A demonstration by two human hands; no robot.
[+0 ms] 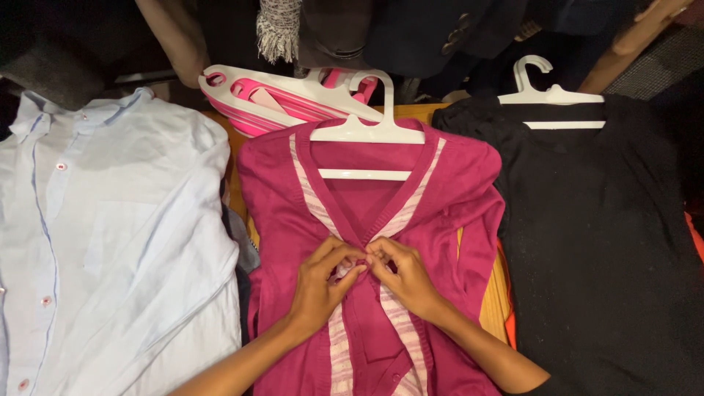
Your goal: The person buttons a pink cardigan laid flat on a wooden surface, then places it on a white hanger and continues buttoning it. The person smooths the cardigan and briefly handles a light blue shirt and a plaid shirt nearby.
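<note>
Head view looks straight down on two bare forearms that rise from the bottom edge and angle inward, so that the left hand and the right hand meet over the middle of a magenta cardigan. Both wrists are bent slightly, knuckles up, fingers curled toward each other. The cardigan lies flat on a wooden table, centred in the view, hung on a white hanger whose bar shows through the V of the neck.

What the fingertips hold is hard to make out: the curled fingers cover the spot where the two sides of the pink-and-white striped placket cross, and any button or buttonhole there is hidden. The lower hem of the cardigan and both elbows are cut off by the frame.

Each hand is pressed into a pinch, thumb against forefinger, on the striped edge at the point of the V, the two pinches touching one another.

Just left of the cardigan lies a pale blue shirt, partly out of frame; on the right a black top on a second white hanger. Beyond the cardigan's collar rests a stack of pink and white hangers, with dark garments above, too dim to tell apart.
</note>
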